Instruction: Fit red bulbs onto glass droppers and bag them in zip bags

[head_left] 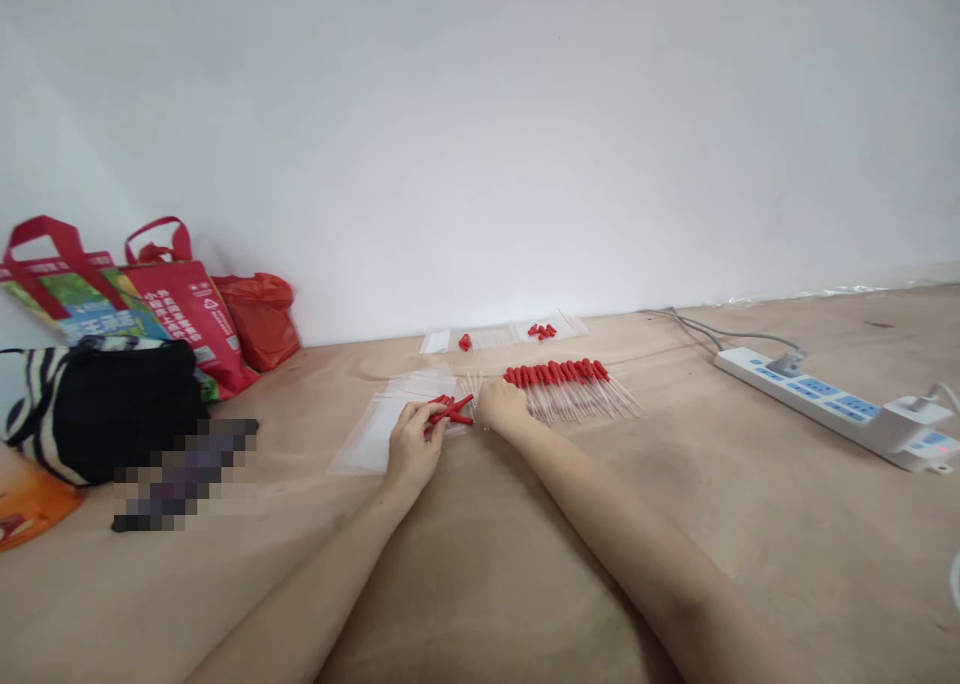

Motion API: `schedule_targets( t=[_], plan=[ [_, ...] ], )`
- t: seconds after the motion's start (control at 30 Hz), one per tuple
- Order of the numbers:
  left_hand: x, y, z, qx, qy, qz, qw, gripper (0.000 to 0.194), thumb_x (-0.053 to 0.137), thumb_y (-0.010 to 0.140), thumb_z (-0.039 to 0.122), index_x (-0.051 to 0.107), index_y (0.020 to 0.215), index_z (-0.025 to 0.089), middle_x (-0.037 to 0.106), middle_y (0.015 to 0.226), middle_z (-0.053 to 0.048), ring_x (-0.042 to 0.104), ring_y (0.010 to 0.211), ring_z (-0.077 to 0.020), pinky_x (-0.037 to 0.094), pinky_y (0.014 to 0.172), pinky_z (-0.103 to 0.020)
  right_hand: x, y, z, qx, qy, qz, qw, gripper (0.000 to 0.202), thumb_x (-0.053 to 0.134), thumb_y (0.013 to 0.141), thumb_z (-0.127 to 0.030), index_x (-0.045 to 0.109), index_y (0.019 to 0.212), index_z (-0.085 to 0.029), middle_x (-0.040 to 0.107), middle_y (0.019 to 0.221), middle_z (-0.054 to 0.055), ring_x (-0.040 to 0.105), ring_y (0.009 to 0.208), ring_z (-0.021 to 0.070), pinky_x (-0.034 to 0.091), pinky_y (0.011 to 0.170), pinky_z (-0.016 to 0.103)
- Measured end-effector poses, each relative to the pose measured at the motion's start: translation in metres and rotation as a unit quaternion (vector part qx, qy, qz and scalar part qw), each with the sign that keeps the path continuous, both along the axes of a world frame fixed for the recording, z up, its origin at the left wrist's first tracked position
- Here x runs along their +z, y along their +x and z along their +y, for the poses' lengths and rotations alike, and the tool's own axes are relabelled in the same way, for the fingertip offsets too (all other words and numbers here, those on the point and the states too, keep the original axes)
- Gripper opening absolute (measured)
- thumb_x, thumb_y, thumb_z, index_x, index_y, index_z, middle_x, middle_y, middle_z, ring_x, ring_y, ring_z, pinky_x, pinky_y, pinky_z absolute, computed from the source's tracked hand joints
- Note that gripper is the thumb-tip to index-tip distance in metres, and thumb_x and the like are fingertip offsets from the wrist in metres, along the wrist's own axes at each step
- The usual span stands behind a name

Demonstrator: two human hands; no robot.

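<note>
left hand pinched a loose bunch of red pieces by the right side of a clear plastic sheet; pieces crossed at odd angles, so a slack pinch could have dropped one onto the worktop. right hand was curled just right of them, next to pale sticks; its fingertips were hidden, couldn't tell what, if anything, it gripped. red-tipped sticks lay in a tight row just right of that hand; a sideways wrist bump could have skewed the row. far side: small red bits sat on clear film; snagging the film could have scattered them. sticks looked thin, so hard pressing risked bending one.
</note>
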State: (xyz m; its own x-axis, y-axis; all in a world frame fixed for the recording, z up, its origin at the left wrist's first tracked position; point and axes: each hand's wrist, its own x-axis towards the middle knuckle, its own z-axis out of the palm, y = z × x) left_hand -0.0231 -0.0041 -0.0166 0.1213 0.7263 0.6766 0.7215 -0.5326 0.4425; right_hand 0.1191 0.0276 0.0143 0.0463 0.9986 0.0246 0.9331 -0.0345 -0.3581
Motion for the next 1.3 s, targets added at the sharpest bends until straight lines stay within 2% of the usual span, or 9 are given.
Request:
schedule_targets(
  t=[0.17, 0.33, 0.43, 0.57, 0.67, 0.77, 0.87, 1.03, 1.3],
  plan=[
    [0.0, 0.0, 0.0, -0.012, -0.009, -0.016, 1.0, 0.017, 0.047, 0.076, 0.015, 0.058, 0.089, 0.019, 0.054, 0.085, -0.004, 0.057, 0.081, -0.0171, 0.052, 0.067, -0.028, -0.003, -0.008, -0.006, 0.024, 0.013, -0.009, 1.0, 0.026, 0.046, 0.077, -0.011, 0.061, 0.098, -0.01, 0.061, 0.102, 0.016, 0.057, 0.095, 0.0213, 0.045, 0.071, 0.027],
    [-0.003, -0.001, 0.002, 0.007, 0.002, 0.004, 1.0, 0.02, 0.046, 0.078, 0.017, 0.059, 0.093, 0.017, 0.051, 0.081, -0.004, 0.056, 0.077, -0.0171, 0.051, 0.067, -0.029, -0.004, -0.005, -0.008, 0.027, 0.024, -0.021, 0.999, 0.022, 0.047, 0.077, -0.012, 0.063, 0.093, -0.01, 0.062, 0.096, 0.015, 0.06, 0.088, 0.0218, 0.045, 0.066, 0.027],
    [-0.003, -0.002, 0.002, -0.001, 0.014, 0.008, 1.0, 0.021, 0.044, 0.078, 0.016, 0.06, 0.091, 0.017, 0.05, 0.079, -0.004, 0.056, 0.076, -0.0166, 0.05, 0.065, -0.028, -0.004, 0.002, -0.01, 0.028, 0.044, -0.034, 0.998, 0.025, 0.046, 0.076, -0.012, 0.06, 0.097, -0.008, 0.061, 0.098, 0.017, 0.059, 0.086, 0.0226, 0.043, 0.065, 0.027],
    [0.0, 0.001, -0.005, -0.029, 0.016, 0.014, 0.999, 0.015, 0.047, 0.078, 0.02, 0.06, 0.085, 0.016, 0.05, 0.079, -0.003, 0.055, 0.073, -0.0156, 0.049, 0.062, -0.026, -0.012, 0.028, -0.024, 0.062, 0.11, -0.054, 0.991, 0.032, 0.041, 0.079, -0.015, 0.051, 0.11, -0.009, 0.057, 0.104, 0.016, 0.054, 0.093, 0.0229, 0.038, 0.074, 0.031],
    [0.003, 0.007, -0.015, -0.086, 0.014, 0.044, 0.995, 0.013, 0.048, 0.08, 0.023, 0.059, 0.083, 0.017, 0.052, 0.079, -0.003, 0.054, 0.075, -0.0155, 0.047, 0.068, -0.028, -0.026, 0.061, -0.045, 0.165, 0.237, -0.076, 0.954, 0.036, 0.037, 0.081, -0.013, 0.046, 0.116, -0.012, 0.057, 0.101, 0.013, 0.051, 0.094, 0.0213, 0.032, 0.076, 0.032],
    [0.004, 0.018, -0.03, -0.154, -0.003, 0.084, 0.984, 0.012, 0.047, 0.082, 0.021, 0.058, 0.084, 0.018, 0.056, 0.079, -0.003, 0.055, 0.077, -0.0155, 0.045, 0.07, -0.028, -0.039, 0.092, -0.069, 0.229, 0.29, -0.069, 0.927, 0.031, 0.036, 0.082, -0.013, 0.051, 0.109, -0.016, 0.058, 0.09, 0.009, 0.051, 0.082, 0.0185, 0.029, 0.071, 0.031],
    [0.004, 0.029, -0.042, -0.2, -0.038, 0.126, 0.971, 0.012, 0.046, 0.083, 0.021, 0.057, 0.086, 0.018, 0.06, 0.079, -0.002, 0.057, 0.074, -0.0148, 0.045, 0.067, -0.027, -0.043, 0.108, -0.088, 0.248, 0.299, -0.027, 0.921, 0.025, 0.037, 0.083, -0.015, 0.054, 0.101, -0.017, 0.058, 0.083, 0.006, 0.05, 0.077, 0.0164, 0.028, 0.069, 0.03],
    [0.004, 0.034, -0.046, -0.215, -0.064, 0.128, 0.966, 0.013, 0.046, 0.083, 0.02, 0.058, 0.088, 0.018, 0.064, 0.082, -0.002, 0.059, 0.076, -0.0154, 0.045, 0.068, -0.027, -0.04, 0.102, -0.096, 0.273, 0.284, 0.029, 0.919, 0.019, 0.038, 0.084, -0.016, 0.054, 0.094, -0.017, 0.058, 0.083, 0.005, 0.05, 0.076, 0.0143, 0.028, 0.069, 0.029],
    [0.004, 0.033, -0.046, -0.229, -0.079, 0.101, 0.965, 0.015, 0.044, 0.084, 0.019, 0.057, 0.089, 0.017, 0.064, 0.082, -0.002, 0.059, 0.074, -0.0145, 0.045, 0.067, -0.024, -0.041, 0.092, -0.095, 0.293, 0.282, 0.029, 0.913, 0.017, 0.041, 0.083, -0.016, 0.055, 0.092, -0.017, 0.058, 0.082, 0.004, 0.05, 0.075, 0.0138, 0.026, 0.07, 0.029]
  ],
)
